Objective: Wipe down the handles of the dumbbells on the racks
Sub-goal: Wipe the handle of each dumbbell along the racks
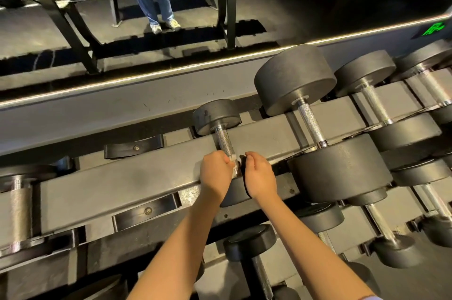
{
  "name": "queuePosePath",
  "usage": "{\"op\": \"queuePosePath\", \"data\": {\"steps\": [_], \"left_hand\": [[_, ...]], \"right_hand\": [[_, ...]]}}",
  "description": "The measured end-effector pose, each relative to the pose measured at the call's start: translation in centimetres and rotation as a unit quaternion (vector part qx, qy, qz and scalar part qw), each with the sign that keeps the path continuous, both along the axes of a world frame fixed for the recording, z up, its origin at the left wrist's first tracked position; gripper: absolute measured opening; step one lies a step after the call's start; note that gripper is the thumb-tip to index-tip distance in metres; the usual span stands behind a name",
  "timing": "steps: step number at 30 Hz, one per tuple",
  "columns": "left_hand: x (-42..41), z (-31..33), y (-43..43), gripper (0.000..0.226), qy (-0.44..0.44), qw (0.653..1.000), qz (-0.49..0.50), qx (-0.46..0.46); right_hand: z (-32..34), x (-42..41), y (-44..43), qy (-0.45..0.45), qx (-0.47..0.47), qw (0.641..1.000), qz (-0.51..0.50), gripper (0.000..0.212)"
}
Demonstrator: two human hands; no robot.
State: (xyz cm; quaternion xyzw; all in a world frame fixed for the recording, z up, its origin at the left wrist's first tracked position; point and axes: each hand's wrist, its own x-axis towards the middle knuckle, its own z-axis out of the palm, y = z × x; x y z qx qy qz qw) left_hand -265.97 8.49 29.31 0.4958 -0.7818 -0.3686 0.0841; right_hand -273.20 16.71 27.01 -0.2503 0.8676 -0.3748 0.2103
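On the rack [122, 177], the small dumbbell's handle [224, 142] runs straight away from the person. The left hand [216, 173] clasps a white cloth [234, 165] at the handle's near end, with the bare length beyond it. The right hand [259, 175] curls just right of the cloth, and I cannot tell whether it holds anything.

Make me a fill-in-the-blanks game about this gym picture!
The cloth in the left hand is ____.
The dumbbell being wiped is ____ than the next dumbbell to its right.
The glowing sign is ____.
Missing words: white, smaller, green.
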Motion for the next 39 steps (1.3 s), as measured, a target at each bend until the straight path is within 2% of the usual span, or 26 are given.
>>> {"op": "queuePosePath", "data": {"steps": [5, 8, 10, 13, 15, 17, 19, 21, 26, 30, 39], "left_hand": [[0.5, 0.4, 0.5, 0.021, 0.001, 1.000, -0.002, -0.007], [-0.1, 1.3, 0.9, 0.023, 0.026, 1.000, -0.004, -0.013], [-1.0, 2.2, 1.6, 0.021, 0.040, 0.999, -0.011, -0.023], [-3.0, 3.6, 2.8, 0.018, 0.070, 0.996, -0.041, -0.026], [-4.6, 4.1, 3.5, 0.014, 0.084, 0.995, -0.057, -0.013], [-6.2, 4.3, 4.2, 0.013, 0.094, 0.993, -0.067, 0.017], [-7.5, 4.1, 4.7, 0.015, 0.112, 0.990, -0.075, 0.049], [-8.7, 4.1, 4.9, 0.011, 0.105, 0.990, -0.079, 0.055], [-12.5, 4.5, 4.9, 0.014, 0.113, 0.990, -0.048, 0.066], [-16.4, 4.6, 4.7, 0.015, 0.158, 0.981, 0.008, 0.115], [-21.9, 3.3, 4.4, 0.017, 0.150, 0.985, 0.073, 0.041]], "right_hand": [[0.9, 0.0, 1.0, 0.033, 0.001, 0.999, 0.022, 0.035], [2.7, -1.5, 3.4, 0.157, -0.005, 0.986, 0.060, 0.028], [4.3, -3.4, 5.3, 0.281, -0.012, 0.958, 0.060, 0.025], [7.0, -6.9, 8.5, 0.383, 0.060, 0.921, 0.038, 0.028], [7.9, -9.5, 10.8, 0.370, 0.140, 0.918, 0.034, 0.036], [8.1, -11.7, 12.6, 0.347, 0.185, 0.917, 0.068, 0.059], [8.1, -13.2, 13.1, 0.324, 0.194, 0.921, 0.091, 0.081], [8.2, -14.2, 12.7, 0.318, 0.187, 0.924, 0.101, 0.090], [7.6, -16.9, 12.5, 0.285, 0.124, 0.940, 0.140, 0.089], [6.7, -17.6, 12.2, 0.274, 0.091, 0.950, 0.123, 0.070], [6.9, -17.4, 12.5, 0.276, 0.060, 0.952, 0.122, 0.059]]}}
